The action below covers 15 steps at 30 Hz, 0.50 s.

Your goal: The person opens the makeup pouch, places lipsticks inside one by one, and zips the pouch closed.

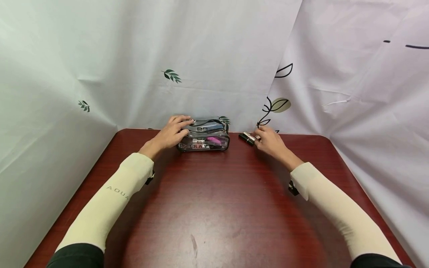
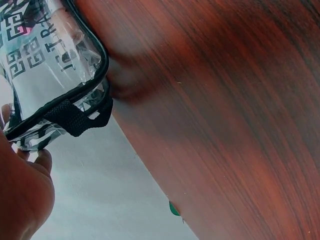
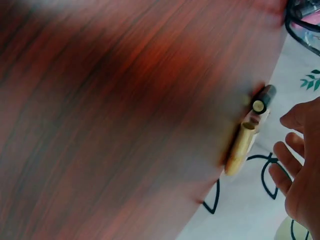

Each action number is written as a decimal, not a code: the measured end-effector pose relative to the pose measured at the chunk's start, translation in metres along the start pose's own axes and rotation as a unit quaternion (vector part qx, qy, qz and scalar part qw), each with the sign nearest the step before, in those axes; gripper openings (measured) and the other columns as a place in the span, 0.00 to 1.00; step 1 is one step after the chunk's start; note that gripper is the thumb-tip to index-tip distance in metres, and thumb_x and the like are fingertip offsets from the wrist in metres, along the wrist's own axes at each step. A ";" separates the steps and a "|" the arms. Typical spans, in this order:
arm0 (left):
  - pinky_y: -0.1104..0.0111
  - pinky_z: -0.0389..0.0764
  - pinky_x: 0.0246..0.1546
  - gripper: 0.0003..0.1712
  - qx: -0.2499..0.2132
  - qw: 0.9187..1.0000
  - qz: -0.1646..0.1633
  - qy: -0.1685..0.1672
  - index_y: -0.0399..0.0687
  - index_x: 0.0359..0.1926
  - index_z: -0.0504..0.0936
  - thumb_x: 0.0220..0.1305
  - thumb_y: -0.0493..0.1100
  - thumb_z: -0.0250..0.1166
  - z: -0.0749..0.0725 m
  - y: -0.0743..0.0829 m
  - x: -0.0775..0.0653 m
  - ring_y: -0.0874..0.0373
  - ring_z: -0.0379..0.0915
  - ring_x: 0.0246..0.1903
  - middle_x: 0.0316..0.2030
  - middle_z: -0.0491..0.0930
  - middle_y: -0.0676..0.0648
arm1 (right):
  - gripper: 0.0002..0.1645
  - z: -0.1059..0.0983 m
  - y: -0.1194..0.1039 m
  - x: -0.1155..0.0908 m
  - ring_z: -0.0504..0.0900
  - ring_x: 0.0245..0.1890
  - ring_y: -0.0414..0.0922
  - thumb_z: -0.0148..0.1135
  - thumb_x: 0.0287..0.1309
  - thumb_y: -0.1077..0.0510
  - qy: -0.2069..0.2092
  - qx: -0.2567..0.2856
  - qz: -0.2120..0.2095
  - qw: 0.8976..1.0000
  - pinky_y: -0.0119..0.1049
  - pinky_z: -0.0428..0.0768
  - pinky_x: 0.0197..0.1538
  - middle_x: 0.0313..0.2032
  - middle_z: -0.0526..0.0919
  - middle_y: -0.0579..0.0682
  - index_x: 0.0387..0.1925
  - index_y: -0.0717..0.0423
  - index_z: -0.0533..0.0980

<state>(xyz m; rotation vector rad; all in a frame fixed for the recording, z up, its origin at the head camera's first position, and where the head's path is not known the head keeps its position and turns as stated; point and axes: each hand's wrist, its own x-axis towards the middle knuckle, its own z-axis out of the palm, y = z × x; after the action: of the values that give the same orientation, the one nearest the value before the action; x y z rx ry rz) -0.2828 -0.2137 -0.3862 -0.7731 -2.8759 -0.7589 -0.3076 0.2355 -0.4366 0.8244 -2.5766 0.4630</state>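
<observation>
By the bench's (image 1: pixel 218 193) far edge, your left hand (image 1: pixel 170 133) gripped the clear bag (image 1: pixel 205 134), likely steadying it; right hand (image 1: pixel 271 143) was loosely spread near tubes (image 1: pixel 247 139)

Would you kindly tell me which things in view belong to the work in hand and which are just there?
Likely part of the work:
clear bag, with the left hand on it
black tube and gold tube, near the right hand

Just there, it seems:
table
printed cloth behind it
</observation>
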 end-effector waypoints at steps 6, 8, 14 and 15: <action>0.33 0.53 0.86 0.34 0.001 1.000 -0.001 0.000 0.44 0.87 0.69 0.86 0.44 0.48 0.000 0.001 -0.001 0.34 0.47 0.88 0.87 0.62 0.38 | 0.15 -0.014 -0.010 -0.002 0.85 0.43 0.62 0.70 0.59 0.67 -0.049 -0.008 0.023 0.999 0.62 0.84 0.46 0.44 0.86 0.61 0.48 0.61 0.89; 0.33 0.53 0.86 0.34 0.000 1.000 -0.001 -0.001 0.44 0.87 0.69 0.86 0.44 0.48 -0.001 0.001 -0.001 0.34 0.47 0.88 0.87 0.62 0.38 | 0.17 -0.016 -0.011 -0.003 0.85 0.46 0.62 0.69 0.60 0.68 -0.068 -0.020 0.034 0.997 0.61 0.85 0.47 0.46 0.86 0.61 0.51 0.61 0.90; 0.33 0.53 0.86 0.34 0.000 1.000 0.000 0.001 0.45 0.86 0.70 0.85 0.43 0.48 -0.001 0.001 -0.001 0.34 0.47 0.88 0.87 0.62 0.38 | 0.22 -0.018 -0.007 -0.006 0.87 0.48 0.63 0.64 0.57 0.72 -0.100 -0.028 0.048 0.993 0.63 0.88 0.49 0.48 0.87 0.62 0.53 0.62 0.89; 0.33 0.53 0.86 0.34 0.000 1.000 0.000 0.002 0.45 0.87 0.70 0.85 0.43 0.48 -0.001 0.001 -0.001 0.34 0.47 0.88 0.87 0.62 0.38 | 0.22 -0.016 -0.002 -0.007 0.87 0.47 0.64 0.64 0.55 0.72 -0.097 -0.025 0.044 0.994 0.64 0.87 0.48 0.47 0.87 0.62 0.51 0.62 0.89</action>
<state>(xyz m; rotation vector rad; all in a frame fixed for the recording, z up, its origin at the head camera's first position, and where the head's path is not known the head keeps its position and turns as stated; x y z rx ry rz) -0.2816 -0.2138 -0.3853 -0.7726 -2.8726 -0.7602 -0.2967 0.2442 -0.4252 0.7751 -2.8004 0.3563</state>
